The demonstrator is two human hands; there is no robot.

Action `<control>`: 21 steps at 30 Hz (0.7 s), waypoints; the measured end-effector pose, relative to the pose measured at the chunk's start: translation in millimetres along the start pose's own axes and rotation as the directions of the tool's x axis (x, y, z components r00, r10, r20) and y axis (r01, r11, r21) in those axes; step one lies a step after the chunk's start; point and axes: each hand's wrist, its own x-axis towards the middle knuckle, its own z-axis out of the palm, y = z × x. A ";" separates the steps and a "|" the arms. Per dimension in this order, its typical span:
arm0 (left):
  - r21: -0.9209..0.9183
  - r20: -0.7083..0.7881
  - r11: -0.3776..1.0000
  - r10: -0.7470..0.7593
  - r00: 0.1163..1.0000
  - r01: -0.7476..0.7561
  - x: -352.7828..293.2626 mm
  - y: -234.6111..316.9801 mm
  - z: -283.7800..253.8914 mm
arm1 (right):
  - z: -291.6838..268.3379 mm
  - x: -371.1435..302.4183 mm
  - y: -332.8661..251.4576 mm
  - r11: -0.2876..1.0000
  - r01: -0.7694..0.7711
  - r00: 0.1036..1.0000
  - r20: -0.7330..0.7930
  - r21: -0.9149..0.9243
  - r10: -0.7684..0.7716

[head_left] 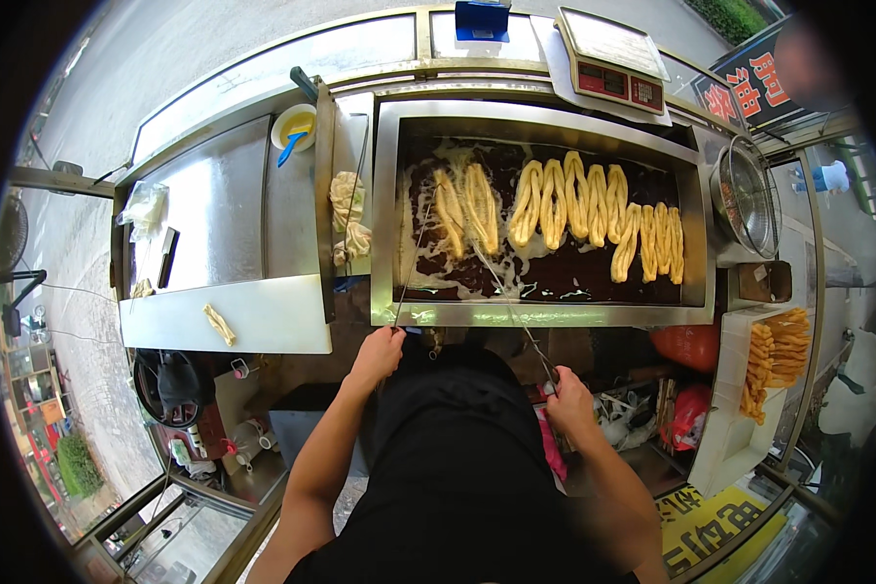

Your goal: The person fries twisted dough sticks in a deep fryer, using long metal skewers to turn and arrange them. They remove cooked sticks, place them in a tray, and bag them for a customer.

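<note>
The left hand [377, 352] is closed around the near end of a long thin metal stick [411, 255], and the right hand [566, 397] is closed around the near end of a second long thin metal stick [508, 297]. Both hands sit at the near rim of the wide rectangular steel fryer pan [387, 224] of dark bubbling oil, the left one closer to the rim, the right one drawn back lower and further right.

From the left hand the stick runs almost straight away, leaning slightly right, and its far tip ends beside the left pair of pale golden fried dough sticks [465, 208]. From the right hand the other stick slants up and to the left, so the two tips converge on that same pair from either side. The pair lies far and slightly right of the left hand, far and left of the right hand, its long axis running near to far, roughly in line with the left stick.

The left hand is the nearer one. Further right in the oil float a row of longer golden dough sticks [594, 209], well apart from both tips. On the far right a white tray [733, 440] holds finished ones
</note>
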 end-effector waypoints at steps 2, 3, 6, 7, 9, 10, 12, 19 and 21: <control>0.131 -0.034 0.989 0.074 0.997 -0.069 24.8 -22.8 6.6 | -4.2 -1.2 2.5 0.999 0.022 1.000 -0.010 -0.040 -0.022; 0.186 -0.039 0.977 0.110 0.993 -0.101 29.7 -16.3 6.3 | -6.8 -2.7 4.3 0.998 0.027 0.999 -0.017 -0.059 -0.028; 0.252 -0.007 0.943 0.226 0.974 -0.217 45.9 -6.2 8.6 | -19.0 -9.4 3.9 0.988 0.070 0.996 -0.052 -0.137 -0.078; 0.262 0.012 0.925 0.282 0.959 -0.275 53.2 -8.9 10.5 | -23.5 -11.0 1.3 0.985 0.067 0.996 -0.041 -0.158 -0.074; 0.209 0.015 0.948 0.243 0.970 -0.241 65.5 -8.2 13.2 | -32.0 -14.4 -2.9 0.978 0.055 0.998 -0.023 -0.201 -0.061; 0.147 0.007 0.978 0.147 0.989 -0.146 65.7 10.4 13.5 | -34.3 -16.4 -1.9 0.976 0.048 0.999 -0.015 -0.212 -0.052; 0.155 0.010 0.977 0.146 0.989 -0.145 69.9 17.3 14.8 | -39.0 -21.9 1.2 0.971 0.038 0.999 0.002 -0.237 -0.038; 0.308 0.006 0.863 0.419 0.908 -0.401 71.7 0.9 18.6 | -47.1 -41.8 4.7 0.991 0.048 0.997 -0.061 -0.123 -0.056; 0.163 0.001 0.942 0.297 0.955 -0.293 58.8 6.1 17.9 | -54.6 -49.7 -1.0 1.000 -0.029 1.000 -0.001 -0.001 0.029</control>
